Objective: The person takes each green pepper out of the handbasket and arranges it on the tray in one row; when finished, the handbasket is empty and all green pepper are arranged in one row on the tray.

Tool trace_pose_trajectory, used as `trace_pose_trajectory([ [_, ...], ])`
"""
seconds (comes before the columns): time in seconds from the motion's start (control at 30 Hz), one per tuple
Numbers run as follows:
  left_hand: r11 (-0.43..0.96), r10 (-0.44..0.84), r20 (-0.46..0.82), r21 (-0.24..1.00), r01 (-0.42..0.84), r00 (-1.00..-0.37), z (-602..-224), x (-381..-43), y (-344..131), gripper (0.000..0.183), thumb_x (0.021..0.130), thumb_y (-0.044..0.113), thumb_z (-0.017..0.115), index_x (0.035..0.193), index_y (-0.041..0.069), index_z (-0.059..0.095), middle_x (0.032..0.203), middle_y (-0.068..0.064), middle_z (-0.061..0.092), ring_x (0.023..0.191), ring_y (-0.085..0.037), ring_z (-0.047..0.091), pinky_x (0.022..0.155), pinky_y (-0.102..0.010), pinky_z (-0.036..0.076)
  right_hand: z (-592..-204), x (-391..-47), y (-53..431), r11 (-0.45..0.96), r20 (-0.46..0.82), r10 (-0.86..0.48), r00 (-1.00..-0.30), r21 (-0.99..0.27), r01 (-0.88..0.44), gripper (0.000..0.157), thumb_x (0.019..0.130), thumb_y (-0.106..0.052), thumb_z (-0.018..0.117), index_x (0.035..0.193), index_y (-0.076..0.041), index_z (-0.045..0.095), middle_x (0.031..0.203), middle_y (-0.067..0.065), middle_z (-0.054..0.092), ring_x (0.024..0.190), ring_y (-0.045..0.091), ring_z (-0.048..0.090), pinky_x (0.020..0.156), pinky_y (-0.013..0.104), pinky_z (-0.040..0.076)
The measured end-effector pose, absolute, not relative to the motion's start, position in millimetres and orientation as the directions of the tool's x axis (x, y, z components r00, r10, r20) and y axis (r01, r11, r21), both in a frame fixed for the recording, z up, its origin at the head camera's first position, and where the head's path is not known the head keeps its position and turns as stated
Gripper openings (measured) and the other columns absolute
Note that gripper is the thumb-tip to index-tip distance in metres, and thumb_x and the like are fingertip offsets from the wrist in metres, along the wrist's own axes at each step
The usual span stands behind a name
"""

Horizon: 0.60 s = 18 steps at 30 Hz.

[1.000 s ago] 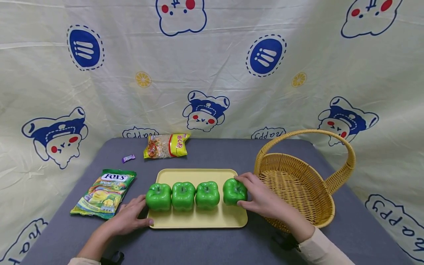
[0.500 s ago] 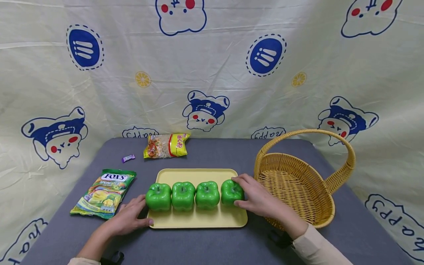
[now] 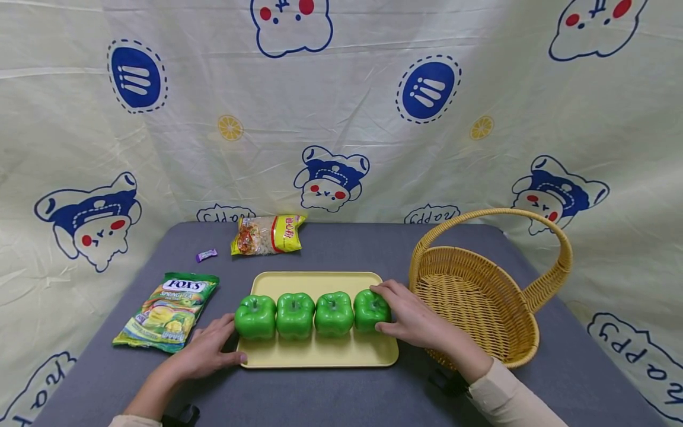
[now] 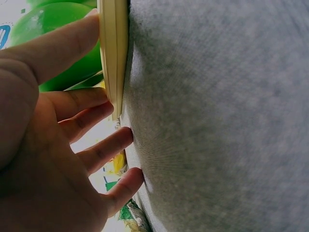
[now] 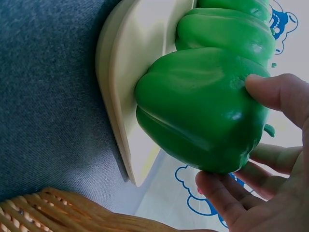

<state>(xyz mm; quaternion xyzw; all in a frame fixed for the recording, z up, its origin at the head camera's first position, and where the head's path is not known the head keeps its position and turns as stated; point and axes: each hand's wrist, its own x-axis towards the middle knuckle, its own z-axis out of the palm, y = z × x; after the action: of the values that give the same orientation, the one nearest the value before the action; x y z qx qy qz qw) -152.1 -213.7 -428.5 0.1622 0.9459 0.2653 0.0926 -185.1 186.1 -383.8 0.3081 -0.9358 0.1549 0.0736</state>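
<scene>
A row of several green bell peppers stands on the pale yellow tray (image 3: 320,360). My right hand (image 3: 413,314) grips the rightmost bell pepper (image 3: 369,311), thumb on one side and fingers round the other; the right wrist view shows this bell pepper (image 5: 203,111) up against its neighbour (image 5: 227,34) and low over the tray. At the tray's left front corner is my left hand (image 3: 210,350). Its thumb and first fingers touch the rim (image 4: 113,53) with the fingers spread and fairly straight, next to the leftmost bell pepper (image 3: 256,317).
A wicker basket (image 3: 469,302) with a tall handle stands right of the tray, behind my right forearm. To the left lies a green Fox's candy bag (image 3: 169,311). Behind are a small purple wrapped candy (image 3: 206,255) and a yellow food packet (image 3: 268,235).
My right hand has moved left with the rightmost bell pepper, closing the gap to the one beside it. The left hand and tray have stayed in place.
</scene>
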Motion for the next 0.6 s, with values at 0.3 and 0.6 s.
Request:
trace_pose_trajectory([
  [0.3, 0.804, 0.354, -0.096, 0.539, 0.251, -0.930, -428.8, -152.3, -214.2, 0.074, 0.076, 0.044, 0.074, 0.134, 0.006, 0.050, 0.139, -0.018, 0.045, 0.128, -0.042, 0.041, 0.088, -0.064, 0.031, -383.2, -184.9, 185.7, 0.760, 0.216, -0.560, -0.800, -0.249, -0.600, 0.068, 0.075, -0.025, 0.077, 0.133, -0.002, 0.048, 0.125, 0.013, 0.053, 0.110, 0.024, 0.056, 0.091, 0.043, 0.048],
  [0.6, 0.808, 0.354, -0.084, 0.529, 0.259, -0.932, -429.1, -152.8, -214.5, 0.074, 0.076, 0.044, 0.073, 0.134, 0.005, 0.049, 0.139, -0.018, 0.045, 0.127, -0.042, 0.041, 0.087, -0.061, 0.032, -383.3, -185.6, 186.0, 0.761, 0.205, -0.552, -0.808, -0.272, -0.589, 0.072, 0.075, -0.029, 0.078, 0.134, -0.003, 0.046, 0.127, 0.013, 0.051, 0.112, 0.026, 0.055, 0.092, 0.044, 0.047],
])
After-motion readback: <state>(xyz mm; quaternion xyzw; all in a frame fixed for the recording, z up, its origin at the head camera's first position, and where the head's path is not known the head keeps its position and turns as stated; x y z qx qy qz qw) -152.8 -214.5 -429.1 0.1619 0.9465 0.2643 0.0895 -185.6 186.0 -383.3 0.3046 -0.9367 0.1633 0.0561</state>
